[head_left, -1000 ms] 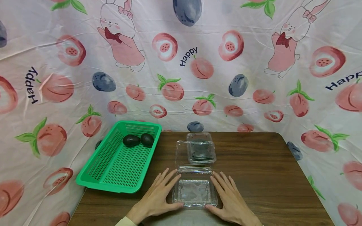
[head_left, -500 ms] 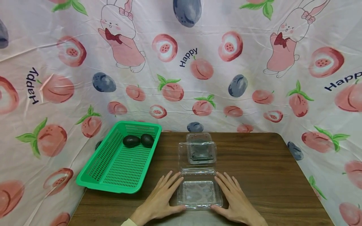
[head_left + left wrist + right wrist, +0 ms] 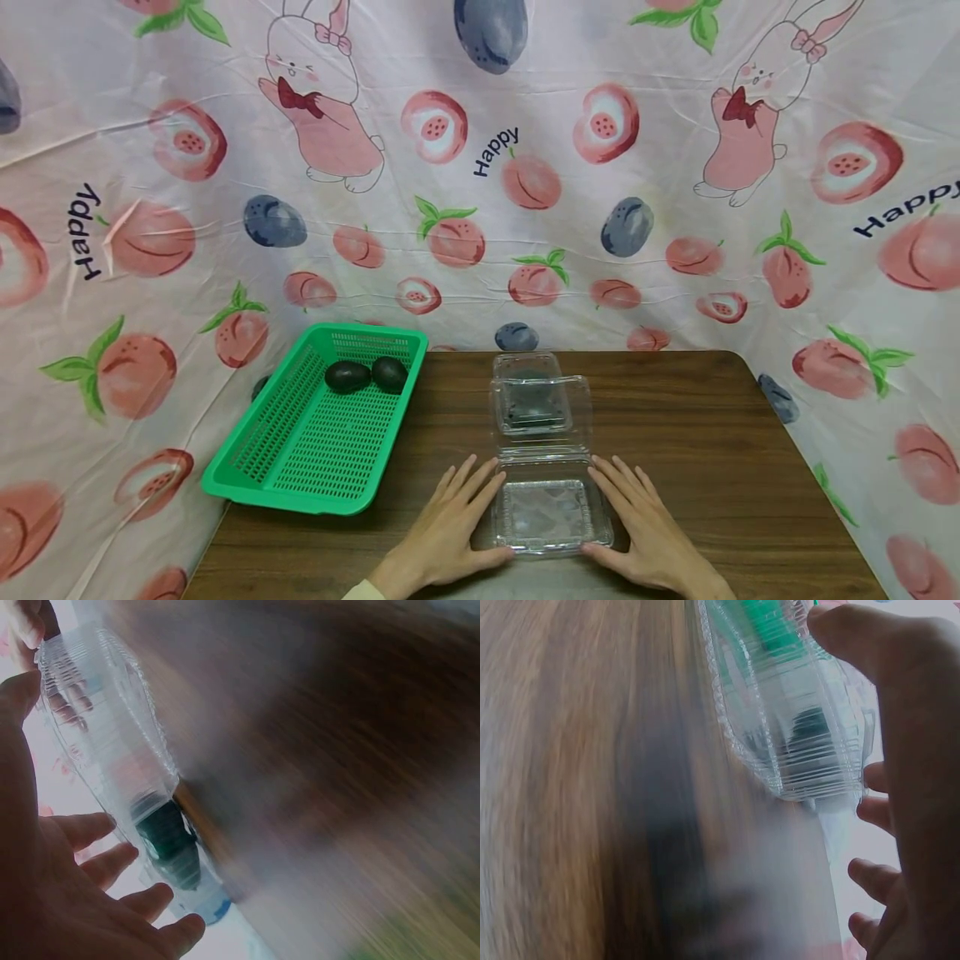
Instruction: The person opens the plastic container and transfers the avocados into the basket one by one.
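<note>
A clear plastic clamshell box (image 3: 551, 512) lies at the table's front with its lid (image 3: 582, 425) raised at the back. My left hand (image 3: 450, 529) lies along its left side, thumb at the near corner and fingertips by the hinge. Along the opposite side, my right hand (image 3: 648, 525) mirrors it. Fingers of both hands are spread and nearly straight, touching the rim. In the left wrist view, the fingertips (image 3: 124, 853) are right at the box's edge. Nothing shows inside the box's base.
Behind the raised lid stands another clear box (image 3: 528, 404) with something dark inside. A green perforated basket (image 3: 330, 450) at left contains two dark avocados, one (image 3: 347, 377) beside the other (image 3: 389, 375). A fruit-print curtain (image 3: 532, 182) surrounds the wooden table (image 3: 690, 433).
Both hands and the lid-up box between them have slid steadily to the right along the table. The lid now overlaps more of the rear box. Basket and avocados have stayed put.
</note>
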The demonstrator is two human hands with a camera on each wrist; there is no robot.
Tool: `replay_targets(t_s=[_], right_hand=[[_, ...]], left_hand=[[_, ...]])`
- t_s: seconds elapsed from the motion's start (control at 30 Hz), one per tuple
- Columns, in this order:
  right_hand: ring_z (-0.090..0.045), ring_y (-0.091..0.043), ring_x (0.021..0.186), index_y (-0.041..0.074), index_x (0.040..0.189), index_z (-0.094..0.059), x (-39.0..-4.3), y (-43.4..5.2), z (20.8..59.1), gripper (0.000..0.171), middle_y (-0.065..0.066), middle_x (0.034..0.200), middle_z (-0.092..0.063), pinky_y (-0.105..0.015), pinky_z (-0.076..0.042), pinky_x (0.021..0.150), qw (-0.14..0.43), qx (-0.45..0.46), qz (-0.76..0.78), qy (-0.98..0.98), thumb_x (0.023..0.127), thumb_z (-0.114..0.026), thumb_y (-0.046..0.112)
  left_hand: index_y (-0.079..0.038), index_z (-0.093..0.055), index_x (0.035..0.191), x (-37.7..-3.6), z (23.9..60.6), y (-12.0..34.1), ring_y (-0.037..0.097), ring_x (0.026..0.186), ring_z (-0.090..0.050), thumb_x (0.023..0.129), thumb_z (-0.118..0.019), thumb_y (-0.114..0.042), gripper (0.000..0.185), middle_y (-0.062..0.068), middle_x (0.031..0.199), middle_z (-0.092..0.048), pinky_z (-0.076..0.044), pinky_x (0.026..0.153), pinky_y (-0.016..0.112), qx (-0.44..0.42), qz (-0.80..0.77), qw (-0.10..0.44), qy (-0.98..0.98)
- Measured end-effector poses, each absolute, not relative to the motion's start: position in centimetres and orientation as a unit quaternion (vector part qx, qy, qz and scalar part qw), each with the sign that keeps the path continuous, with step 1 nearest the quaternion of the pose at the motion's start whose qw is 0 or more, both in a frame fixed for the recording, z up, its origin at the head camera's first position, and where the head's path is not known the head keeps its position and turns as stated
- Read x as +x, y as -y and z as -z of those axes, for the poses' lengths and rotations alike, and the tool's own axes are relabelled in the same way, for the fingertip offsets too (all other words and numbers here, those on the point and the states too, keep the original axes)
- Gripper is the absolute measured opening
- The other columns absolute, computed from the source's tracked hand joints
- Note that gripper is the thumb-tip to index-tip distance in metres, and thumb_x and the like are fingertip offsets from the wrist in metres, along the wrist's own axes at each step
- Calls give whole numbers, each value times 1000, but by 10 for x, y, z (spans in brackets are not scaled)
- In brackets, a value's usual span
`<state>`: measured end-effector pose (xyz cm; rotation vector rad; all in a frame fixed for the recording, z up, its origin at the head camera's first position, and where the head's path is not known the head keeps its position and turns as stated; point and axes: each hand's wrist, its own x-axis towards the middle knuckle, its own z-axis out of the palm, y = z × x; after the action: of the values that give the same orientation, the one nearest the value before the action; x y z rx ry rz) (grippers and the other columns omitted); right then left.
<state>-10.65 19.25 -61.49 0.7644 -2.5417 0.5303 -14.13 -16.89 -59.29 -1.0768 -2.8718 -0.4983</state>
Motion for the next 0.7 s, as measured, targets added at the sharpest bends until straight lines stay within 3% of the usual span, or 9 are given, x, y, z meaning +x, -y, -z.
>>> replay_targets(t_s=[0.27, 0.47, 0.57, 0.7], right_hand=[[-1, 2, 176, 6, 169, -50, -105, -206, 617, 108, -20, 171, -55, -20, 12, 140, 205, 263, -200, 921, 88, -90, 64], [-32, -29, 173, 6, 171, -48, -102, -214, 616, 108, -19, 173, -53, -17, 13, 138, 196, 247, -205, 927, 87, -92, 56], [-23, -20, 178, 5, 170, -48, -101, -218, 614, 107, -20, 172, -53, -16, 14, 138, 198, 243, -205, 927, 86, -92, 53], [5, 4, 174, 3, 169, -49, -100, -223, 612, 106, -19, 173, -53, -16, 15, 136, 202, 238, -201, 929, 85, -92, 51]], left_hand=[[-14, -43, 175, -143, 593, 154, 45, 172, -33, 100, -58, -87, 106, 8, 187, -35, -37, 134, 71, -347, 160, 8, 924], [-15, -42, 176, -146, 592, 141, 43, 173, -32, 100, -58, -88, 106, 6, 187, -35, -36, 136, 68, -349, 147, 6, 926], [-15, -43, 176, -147, 592, 133, 43, 174, -32, 100, -58, -88, 106, 6, 186, -37, -36, 136, 68, -352, 132, 16, 926], [-16, -43, 175, -147, 593, 124, 41, 174, -31, 99, -56, -89, 106, 6, 185, -38, -34, 137, 67, -357, 111, 32, 927]])
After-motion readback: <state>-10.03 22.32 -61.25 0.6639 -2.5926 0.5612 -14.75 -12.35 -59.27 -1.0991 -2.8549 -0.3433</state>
